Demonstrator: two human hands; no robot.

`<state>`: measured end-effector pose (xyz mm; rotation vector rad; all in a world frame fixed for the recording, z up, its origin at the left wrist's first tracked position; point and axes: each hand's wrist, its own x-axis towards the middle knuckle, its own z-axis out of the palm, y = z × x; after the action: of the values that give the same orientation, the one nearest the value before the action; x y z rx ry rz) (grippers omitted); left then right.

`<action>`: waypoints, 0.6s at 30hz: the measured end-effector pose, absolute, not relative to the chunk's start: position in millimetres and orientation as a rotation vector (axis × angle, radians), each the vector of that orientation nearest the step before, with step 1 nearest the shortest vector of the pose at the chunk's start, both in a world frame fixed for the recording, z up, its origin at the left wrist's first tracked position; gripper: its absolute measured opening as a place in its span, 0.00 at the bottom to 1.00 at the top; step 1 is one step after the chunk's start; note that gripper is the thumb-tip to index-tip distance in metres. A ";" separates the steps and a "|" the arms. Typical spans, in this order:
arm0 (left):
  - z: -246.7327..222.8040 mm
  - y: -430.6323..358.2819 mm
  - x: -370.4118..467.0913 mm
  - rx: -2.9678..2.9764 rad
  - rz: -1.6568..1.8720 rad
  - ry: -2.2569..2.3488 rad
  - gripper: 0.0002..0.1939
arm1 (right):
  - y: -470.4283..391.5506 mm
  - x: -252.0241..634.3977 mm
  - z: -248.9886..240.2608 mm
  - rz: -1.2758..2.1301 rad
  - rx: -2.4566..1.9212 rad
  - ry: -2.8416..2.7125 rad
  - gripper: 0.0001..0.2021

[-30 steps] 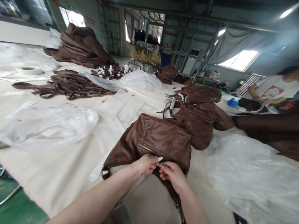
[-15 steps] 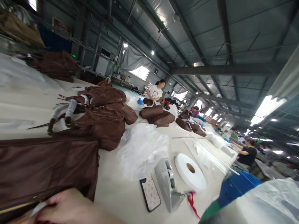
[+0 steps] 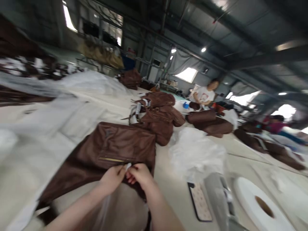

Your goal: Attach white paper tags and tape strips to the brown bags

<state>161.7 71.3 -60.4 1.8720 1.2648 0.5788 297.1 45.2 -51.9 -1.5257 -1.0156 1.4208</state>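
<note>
A dark brown leather bag point(image 3: 130, 141) lies on the table in front of me, with a gold zipper line and a pale lining showing at its near side. My left hand point(image 3: 114, 175) and my right hand point(image 3: 139, 174) meet at the right end of the zipper. Both are closed, with a small white strip point(image 3: 128, 166) between their fingertips. Which fingers pinch it is blurred. The palms hide part of the bag's edge.
Beyond the bag lie more brown bags point(image 3: 158, 112). To the right are crumpled clear plastic point(image 3: 197, 154), a phone point(image 3: 200, 201), a grey tape dispenser point(image 3: 218, 195) and a white roll point(image 3: 255, 189). A person point(image 3: 205, 94) stands across the table.
The view has swung left, so the table things appear further right. Both hands now show clearly on the bag, around the white strip.
</note>
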 end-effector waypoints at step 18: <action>-50.7 37.4 172.2 2.636 0.021 1.398 0.18 | 32.6 302.9 -50.3 0.930 -1.779 -1.375 0.25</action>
<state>172.2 37.4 -50.7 2.6362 1.3979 0.0210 302.9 32.6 -50.3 -1.7789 -1.3750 0.9302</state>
